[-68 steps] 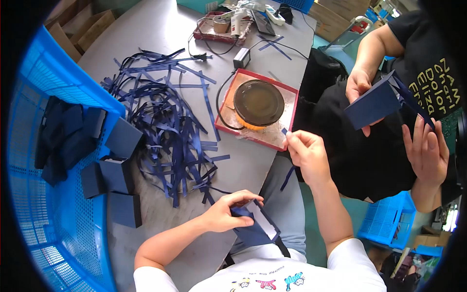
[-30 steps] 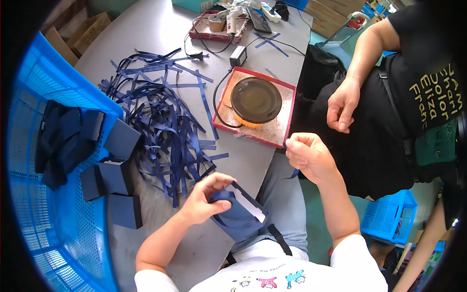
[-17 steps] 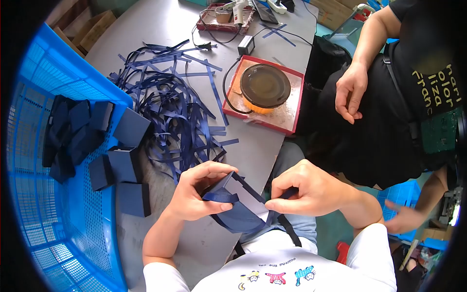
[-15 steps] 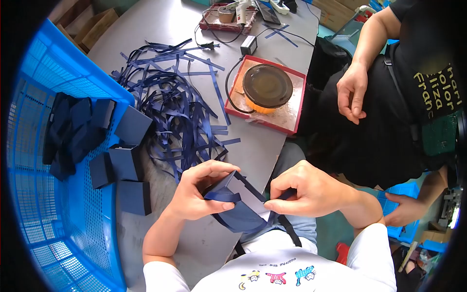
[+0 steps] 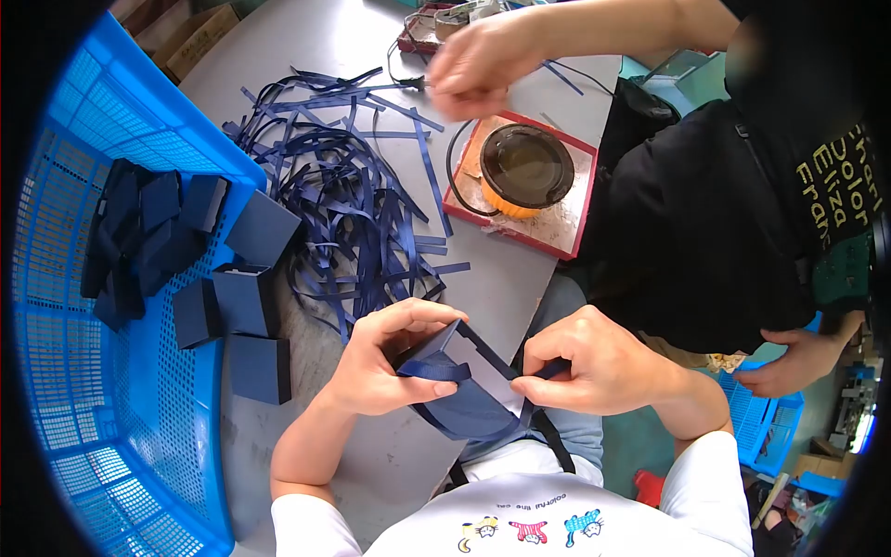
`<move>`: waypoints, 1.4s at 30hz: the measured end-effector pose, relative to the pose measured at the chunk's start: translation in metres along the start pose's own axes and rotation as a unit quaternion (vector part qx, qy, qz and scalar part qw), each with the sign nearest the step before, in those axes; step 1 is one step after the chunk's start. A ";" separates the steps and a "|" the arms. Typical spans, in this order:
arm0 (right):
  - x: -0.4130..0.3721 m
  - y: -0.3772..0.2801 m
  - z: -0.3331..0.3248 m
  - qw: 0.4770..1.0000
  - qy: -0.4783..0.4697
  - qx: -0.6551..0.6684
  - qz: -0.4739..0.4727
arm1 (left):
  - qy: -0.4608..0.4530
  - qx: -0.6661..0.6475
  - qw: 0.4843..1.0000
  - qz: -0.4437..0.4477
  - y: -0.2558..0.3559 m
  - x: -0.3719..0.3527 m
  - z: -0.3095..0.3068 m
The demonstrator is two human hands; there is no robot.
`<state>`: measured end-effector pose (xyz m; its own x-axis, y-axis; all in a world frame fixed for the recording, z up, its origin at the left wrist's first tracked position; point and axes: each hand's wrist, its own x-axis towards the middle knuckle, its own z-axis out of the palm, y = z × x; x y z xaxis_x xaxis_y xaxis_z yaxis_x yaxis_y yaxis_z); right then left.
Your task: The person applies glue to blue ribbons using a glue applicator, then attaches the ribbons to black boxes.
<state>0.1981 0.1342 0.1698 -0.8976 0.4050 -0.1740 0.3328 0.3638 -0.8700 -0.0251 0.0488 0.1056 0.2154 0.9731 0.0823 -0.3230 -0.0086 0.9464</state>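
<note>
My left hand (image 5: pixel 385 362) is closed around a small navy box (image 5: pixel 469 413), tilted with its pale inside facing up and right. Its thumb presses a navy ribbon (image 5: pixel 436 369) that loops across the box. At the box's right edge, my right hand (image 5: pixel 599 362) pinches a dark blue ribbon end (image 5: pixel 555 369), its fingertips touching the rim. A tangled pile of navy ribbons (image 5: pixel 343 204) lies on the table beyond my left hand.
At left stands a blue plastic basket (image 5: pixel 176 408) with several navy boxes in it; more navy boxes (image 5: pixel 260 367) lie beside it. A round dark-topped pot (image 5: pixel 527 167) sits in a red-edged tray (image 5: pixel 580 218). A co-worker's blurred hand (image 5: pixel 483 65) reaches over the table.
The co-worker's hand has swung from beside their body out over the far table, toward the red tray there. My hands hold almost the same pose on the box; the view has shifted slightly.
</note>
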 end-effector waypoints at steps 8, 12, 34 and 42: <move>-0.003 0.001 0.004 0.989 0.079 -0.125 -0.016 | 0.012 0.021 0.999 0.022 -0.002 -0.001 0.001; -0.001 0.010 0.007 0.980 0.089 -0.178 -0.031 | 0.042 0.031 0.999 0.004 -0.006 0.001 0.000; -0.058 0.009 0.023 0.948 0.269 0.004 -0.168 | -0.034 0.075 0.996 -0.043 -0.028 -0.013 0.036; -0.188 0.203 0.089 0.852 0.489 -0.006 0.187 | -0.024 0.065 0.993 -0.100 -0.041 -0.047 0.043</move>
<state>0.4087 0.0573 -0.0149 -0.0593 0.9976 0.0360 0.5511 0.0628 -0.8321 0.0174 -0.0068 0.0759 0.3081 0.9461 -0.1000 -0.1486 0.1517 0.9772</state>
